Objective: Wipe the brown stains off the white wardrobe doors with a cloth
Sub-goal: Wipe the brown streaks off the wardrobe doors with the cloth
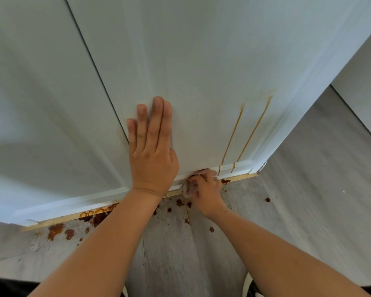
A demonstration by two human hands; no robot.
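Forearms point(107, 249) fill the frame's bottom. Right grip point(205, 190), centre frame, curls round a crumpled cloth point(187, 187), pressed to the bottom edge of the wardrobe door point(201, 71). Left grip point(152, 146) lies flat on the panel up-left of it, fingers straight. Panel near the hands looks clean; approx. half done, I'd judge. Still to do: two drip streaks point(233, 133) right of centre, stained trim point(94, 211) lower left.
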